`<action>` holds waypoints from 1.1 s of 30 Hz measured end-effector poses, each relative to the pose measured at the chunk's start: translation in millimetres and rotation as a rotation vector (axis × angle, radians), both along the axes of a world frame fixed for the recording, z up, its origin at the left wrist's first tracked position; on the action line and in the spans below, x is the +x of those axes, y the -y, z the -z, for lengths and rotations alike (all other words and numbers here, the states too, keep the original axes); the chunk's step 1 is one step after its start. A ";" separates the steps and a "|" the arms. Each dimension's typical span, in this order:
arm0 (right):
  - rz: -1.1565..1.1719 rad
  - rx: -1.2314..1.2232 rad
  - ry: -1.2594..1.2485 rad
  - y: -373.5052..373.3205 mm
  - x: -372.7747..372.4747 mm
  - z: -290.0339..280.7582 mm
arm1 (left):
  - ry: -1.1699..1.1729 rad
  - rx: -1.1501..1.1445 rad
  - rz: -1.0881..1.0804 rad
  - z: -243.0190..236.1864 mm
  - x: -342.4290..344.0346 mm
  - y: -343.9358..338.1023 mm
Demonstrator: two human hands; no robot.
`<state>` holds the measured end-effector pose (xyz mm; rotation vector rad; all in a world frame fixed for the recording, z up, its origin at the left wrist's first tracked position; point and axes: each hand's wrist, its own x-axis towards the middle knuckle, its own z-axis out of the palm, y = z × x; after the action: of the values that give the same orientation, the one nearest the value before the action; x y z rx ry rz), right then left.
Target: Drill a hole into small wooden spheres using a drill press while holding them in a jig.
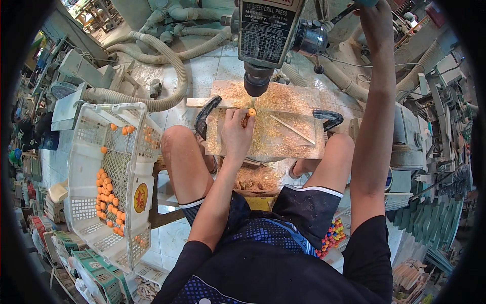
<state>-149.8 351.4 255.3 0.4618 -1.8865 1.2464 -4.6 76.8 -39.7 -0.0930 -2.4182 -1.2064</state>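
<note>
Below the chuck (257,85) of a drill press (262,38), my left hand (237,133) pinches a small rounded orange piece (251,112) against a wooden strip (202,103). The drill's tip is hard to make out against the sawdust. Stretched up to the top right, my right hand (373,17) is closed around the end of the press's feed lever (344,14); the top edge of the picture cuts part of it off. A sawdust-covered wooden board (216,138) lies under the work, with a thin wooden stick (291,128) on it.
Black clamps stand at the board's left (206,115) and right (329,119) sides. To my left a tilted white plastic crate (83,167) holds several orange pieces (105,188). Multicoloured small pieces (331,238) lie by my right thigh. Ribbed hoses (174,71) cross the floor behind.
</note>
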 end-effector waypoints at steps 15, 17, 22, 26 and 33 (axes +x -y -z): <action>-0.110 0.007 -0.053 0.4 -0.8 -2.7 | 0.037 0.089 -0.021 1.3 -5.6 1.0; -0.133 0.025 -0.040 -3.1 -3.5 -2.2 | 0.045 0.073 -0.021 2.1 -6.3 1.3; -0.132 -0.003 -0.030 -10.5 -7.9 1.1 | 0.055 0.026 -0.026 1.8 -11.7 2.9; -0.137 0.070 -0.110 -13.7 -10.8 0.2 | 0.130 0.052 0.042 0.0 -13.4 7.2; -0.004 0.231 -0.164 -18.5 -6.4 -2.7 | 0.129 0.022 0.036 -1.1 -15.6 9.8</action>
<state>-156.1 369.9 258.1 0.6691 -1.8965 0.9651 -20.2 67.1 -38.6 -0.0537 -2.5233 -1.2908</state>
